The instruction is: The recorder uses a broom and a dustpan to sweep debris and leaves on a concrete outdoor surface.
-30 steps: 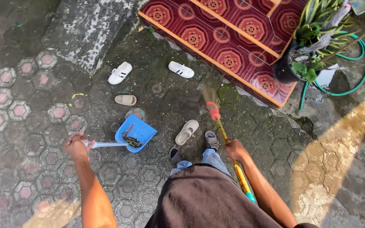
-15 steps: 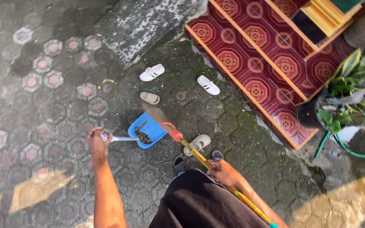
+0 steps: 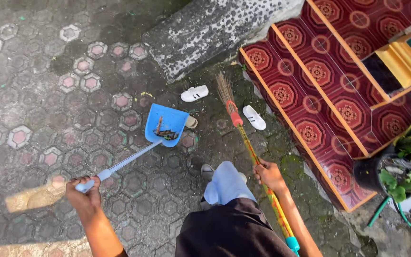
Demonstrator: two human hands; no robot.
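Left hand (image 3: 85,194) has its fingers wrapped round the dustpan (image 3: 166,124) handle; the pan lies on the paving at 12 o'clock. Right hand (image 3: 268,174) grips the broom (image 3: 243,138). White sandals (image 3: 194,93) flank its bristles; steps (image 3: 319,90) stand at 2 o'clock.

I saw the blue dustpan (image 3: 166,124) raised on its long handle, leaves and debris inside; the broom (image 3: 243,138) slanted beside it, bristles pointing at the paving.
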